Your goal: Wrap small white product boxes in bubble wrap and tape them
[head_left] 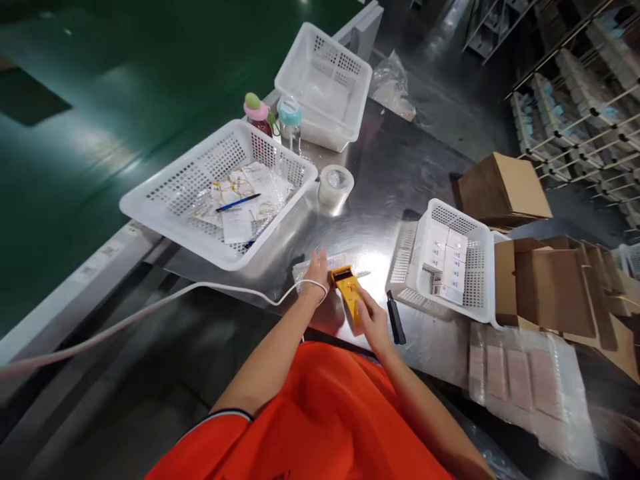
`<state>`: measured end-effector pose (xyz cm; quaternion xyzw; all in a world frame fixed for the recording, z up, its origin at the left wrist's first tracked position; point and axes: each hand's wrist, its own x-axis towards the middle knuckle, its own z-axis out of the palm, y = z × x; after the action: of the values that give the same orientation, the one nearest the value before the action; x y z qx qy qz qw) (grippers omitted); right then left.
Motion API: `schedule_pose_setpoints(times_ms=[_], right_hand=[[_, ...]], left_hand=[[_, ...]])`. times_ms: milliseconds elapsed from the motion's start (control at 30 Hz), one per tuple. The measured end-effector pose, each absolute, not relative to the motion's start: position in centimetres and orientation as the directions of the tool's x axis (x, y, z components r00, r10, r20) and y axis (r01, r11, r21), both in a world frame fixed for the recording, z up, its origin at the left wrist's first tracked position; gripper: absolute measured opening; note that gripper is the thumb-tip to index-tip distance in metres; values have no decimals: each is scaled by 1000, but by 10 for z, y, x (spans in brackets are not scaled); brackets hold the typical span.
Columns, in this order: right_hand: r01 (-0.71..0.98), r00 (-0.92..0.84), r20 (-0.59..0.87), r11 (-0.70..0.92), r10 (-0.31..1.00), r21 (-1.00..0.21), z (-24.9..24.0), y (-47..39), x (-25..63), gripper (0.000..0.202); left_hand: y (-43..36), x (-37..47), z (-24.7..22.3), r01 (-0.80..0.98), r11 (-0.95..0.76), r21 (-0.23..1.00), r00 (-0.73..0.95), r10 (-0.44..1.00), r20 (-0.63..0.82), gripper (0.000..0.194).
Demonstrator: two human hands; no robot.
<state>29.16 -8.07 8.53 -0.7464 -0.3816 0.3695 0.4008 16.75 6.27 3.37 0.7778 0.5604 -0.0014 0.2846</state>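
Yellow, oblong plastic hand tool (346, 289) in my right hand (374, 321), gripped between thumb and fingers: its long axis runs away from me, slightly leftward, its dark-slotted head just beside my left hand (315, 272). That left hand, nearer the flat, clear plastic packet (301, 270) on the grey metal table (395, 160), spreads over it with fingers outstretched. I can't make out the packet's contents, or whether the tool touches it; my right fingers cover part of the tool's near end.
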Motion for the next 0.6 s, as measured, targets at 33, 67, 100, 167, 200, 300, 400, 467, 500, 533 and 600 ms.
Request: schedule_pose_setpoints(times_ms=[33, 67, 100, 167, 200, 300, 400, 467, 500, 533, 600], right_hand=[[259, 443, -257, -397, 859, -881, 83, -91, 292, 52], [245, 454, -266, -406, 851, -881, 80, -98, 293, 54], [232, 463, -272, -411, 844, -882, 77, -102, 293, 55], [208, 474, -272, -407, 837, -889, 72, -104, 291, 56], [199, 478, -267, -399, 837, -895, 70, -103, 290, 55], [168, 486, -255, -376, 836, -911, 64, -102, 285, 54], [124, 502, -266, -373, 823, -920, 59, -107, 279, 54], [95, 505, -275, -369, 818, -924, 58, -113, 278, 53], [81, 501, -278, -364, 819, -928, 59, -117, 278, 52], [69, 493, -281, -359, 823, -931, 60, -123, 279, 52], [49, 480, -290, -355, 828, -934, 62, -138, 281, 51]], left_hand=[[67, 168, 34, 868, -263, 420, 413, 853, -318, 104], [73, 169, 33, 859, -320, 400, 460, 826, -327, 110], [80, 171, 33, 846, -372, 381, 504, 791, -346, 112], [93, 174, 34, 826, -446, 346, 560, 723, -404, 109], [100, 177, 35, 820, -472, 324, 573, 695, -434, 106], [114, 186, 37, 801, -548, 240, 585, 633, -507, 100], [119, 189, 36, 783, -597, 173, 582, 607, -541, 98], [119, 188, 35, 790, -587, 177, 574, 607, -549, 100], [119, 187, 34, 794, -578, 189, 572, 604, -554, 100], [119, 186, 33, 796, -572, 201, 572, 598, -562, 101], [120, 186, 33, 791, -576, 206, 572, 579, -581, 100]])
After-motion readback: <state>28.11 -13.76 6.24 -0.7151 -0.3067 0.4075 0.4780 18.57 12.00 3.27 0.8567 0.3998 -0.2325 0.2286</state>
